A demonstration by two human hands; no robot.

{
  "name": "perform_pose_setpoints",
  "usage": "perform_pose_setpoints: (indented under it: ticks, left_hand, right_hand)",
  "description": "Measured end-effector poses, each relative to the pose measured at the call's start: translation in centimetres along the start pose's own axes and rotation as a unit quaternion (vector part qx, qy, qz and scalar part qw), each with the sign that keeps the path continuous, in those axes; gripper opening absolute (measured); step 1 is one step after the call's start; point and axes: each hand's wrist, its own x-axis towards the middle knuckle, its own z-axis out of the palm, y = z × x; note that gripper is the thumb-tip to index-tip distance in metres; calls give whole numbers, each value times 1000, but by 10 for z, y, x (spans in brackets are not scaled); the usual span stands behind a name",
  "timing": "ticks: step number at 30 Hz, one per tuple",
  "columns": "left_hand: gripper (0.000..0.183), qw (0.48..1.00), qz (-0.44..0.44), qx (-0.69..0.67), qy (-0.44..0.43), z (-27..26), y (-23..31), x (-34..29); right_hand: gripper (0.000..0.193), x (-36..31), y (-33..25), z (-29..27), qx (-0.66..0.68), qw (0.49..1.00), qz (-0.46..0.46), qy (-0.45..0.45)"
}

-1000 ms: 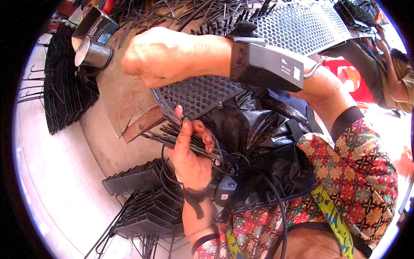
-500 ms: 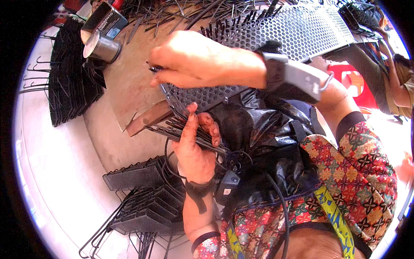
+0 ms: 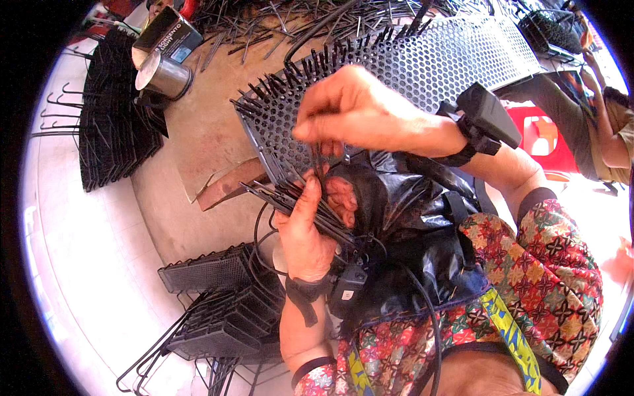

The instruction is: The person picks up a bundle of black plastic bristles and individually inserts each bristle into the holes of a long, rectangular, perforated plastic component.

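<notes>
My left hand is closed around a bundle of thin black rods, thumb on top and palm facing up. Just above it, the fingers of my right hand are pinched and slightly blurred. A dark rod seems to run from that pinch down to the bundle. Beneath and beyond both hands stretches a metal panel full of round holes. Short black rods stick out in a row along its far left edge. Its near end reaches my black apron.
Many loose rods lie scattered on the board at the far side. A metal can and a dark box stand at far left. Stacked black mesh racks and more racks sit leftward. Another person is at far right.
My right hand has come back from the panel's left edge, moving right and nearer to my left hand. The rods along that edge now show. My left hand still grips the bundle.
</notes>
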Motion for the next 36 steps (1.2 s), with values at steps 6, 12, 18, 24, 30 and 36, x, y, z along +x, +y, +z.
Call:
perform_pose_setpoints:
  ticks: [6, 12, 18, 24, 30, 36]
  left_hand:
    - [27, 1000, -18, -21, -7, -6, 5, 1]
    - [28, 996, -45, -65, 42, -6, 4, 2]
    - [28, 989, -112, -98, -14, -8, 5, -2]
    - [26, 990, -135, -41, 1, -8, 3, -1]
    - [25, 993, -100, -64, 22, -11, 1, 0]
    - [27, 994, -99, -38, 2, -5, 1, -3]
  right_hand:
    - [14, 22, 4, -13, -4, 965, -145, 217]
    - [12, 36, 18, -5, -70, 947, -211, 233]
    - [8, 43, 27, -7, -184, 924, -279, 185]
    - [8, 50, 13, -10, -279, 889, -325, 163]
    - [7, 64, 15, -14, -261, 889, -358, 115]
    - [9, 72, 11, -22, -278, 865, -410, 84]
